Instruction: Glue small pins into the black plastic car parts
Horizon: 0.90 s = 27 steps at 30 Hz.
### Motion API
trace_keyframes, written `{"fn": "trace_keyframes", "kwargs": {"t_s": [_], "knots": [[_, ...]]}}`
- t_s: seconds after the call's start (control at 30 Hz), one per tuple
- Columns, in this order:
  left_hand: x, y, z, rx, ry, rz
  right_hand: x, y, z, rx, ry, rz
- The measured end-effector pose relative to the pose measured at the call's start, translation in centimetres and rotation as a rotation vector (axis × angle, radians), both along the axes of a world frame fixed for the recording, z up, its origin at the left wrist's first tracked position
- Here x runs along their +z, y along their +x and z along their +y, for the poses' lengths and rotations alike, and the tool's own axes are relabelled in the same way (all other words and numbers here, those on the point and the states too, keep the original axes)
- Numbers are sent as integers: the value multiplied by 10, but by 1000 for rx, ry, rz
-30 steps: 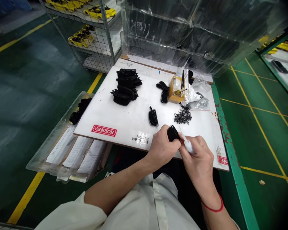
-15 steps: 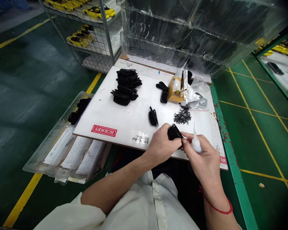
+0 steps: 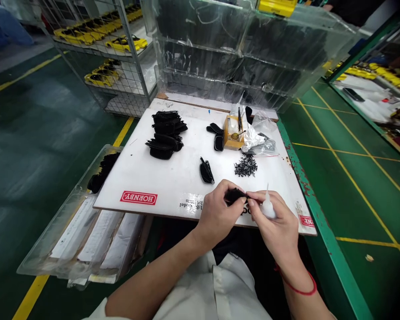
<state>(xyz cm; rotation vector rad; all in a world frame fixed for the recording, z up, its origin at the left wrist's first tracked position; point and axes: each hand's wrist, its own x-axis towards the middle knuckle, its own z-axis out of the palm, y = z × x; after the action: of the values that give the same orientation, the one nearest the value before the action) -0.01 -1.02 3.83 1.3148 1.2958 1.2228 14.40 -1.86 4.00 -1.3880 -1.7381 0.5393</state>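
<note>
While left hand (image 3: 216,213) fingers pinch black part (image 3: 235,194) | right hand (image 3: 275,222) grips glue bottle (image 3: 267,208)

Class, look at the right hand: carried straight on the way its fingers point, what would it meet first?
The right hand points left at the small black part pinched by the left hand; it seems to touch it already.

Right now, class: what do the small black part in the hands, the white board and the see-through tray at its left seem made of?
Small black part: likely moulded plastic, dull sheen. White board: smooth, faintly glossy, brown edge, perhaps laminated wood. See-through tray: thin clear plastic, with glints.
</note>
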Motion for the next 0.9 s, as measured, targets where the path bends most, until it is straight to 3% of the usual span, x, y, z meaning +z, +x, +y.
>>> {"fn": "trace_keyframes", "kwargs": {"t_s": [0.17,0.27,0.9], "knots": [[-17,-1,-5,-8,400,-10,-6,3,-4,12,150,35],[-22,-1,-7,-34,517,-34,-5,4,-8,-5,195,38],[-27,-2,-10,-61,599,-145,0,-1,-18,-83,263,-15]]}}
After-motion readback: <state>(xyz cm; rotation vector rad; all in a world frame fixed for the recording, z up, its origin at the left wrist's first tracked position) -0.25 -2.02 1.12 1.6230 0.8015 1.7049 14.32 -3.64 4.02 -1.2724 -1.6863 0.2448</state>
